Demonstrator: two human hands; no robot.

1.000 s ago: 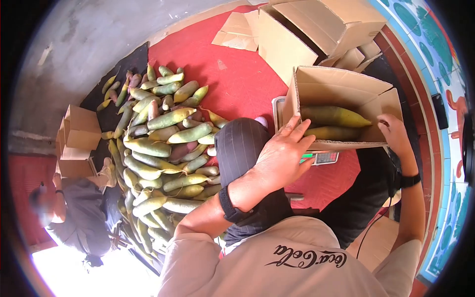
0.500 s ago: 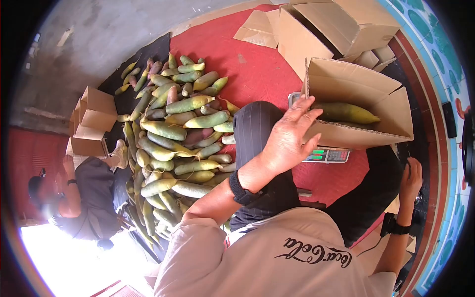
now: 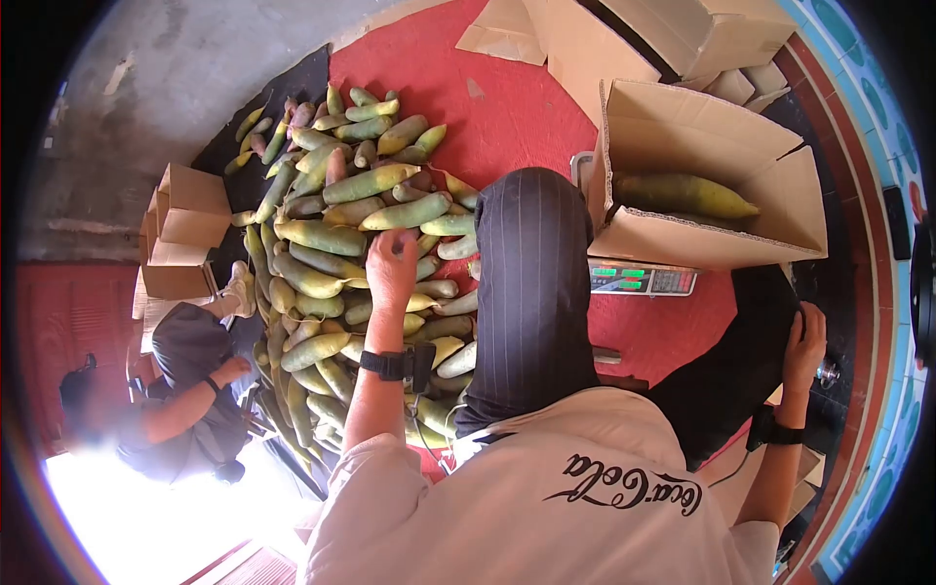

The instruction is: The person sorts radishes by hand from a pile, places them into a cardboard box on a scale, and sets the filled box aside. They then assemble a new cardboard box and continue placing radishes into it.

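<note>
My left hand (image 3: 392,265), with a black band on its wrist, is over a large pile of long green radishes (image 3: 327,236). Its fingers are curled inward, and no radish shows in them. My right hand (image 3: 805,343) lies on my right knee with the fingers stretched out. To the right of my left knee stands an open cardboard box (image 3: 712,239) on a digital scale (image 3: 643,281) with lit green digits. Inside it, a big green radish (image 3: 687,195) lies along the near side.
More open cardboard boxes (image 3: 673,39) stand at the top right. Smaller cartons (image 3: 190,216) are stacked at the left, near another person (image 3: 185,390) seated by the pile. A red mat (image 3: 497,107) covers the floor; a tiled wall (image 3: 873,117) curves along the right.
My left hand has gone from the box's edge leftward to over the radish pile, its fingers now curled. My right hand stays on the knee. The other person's arm has shifted.
</note>
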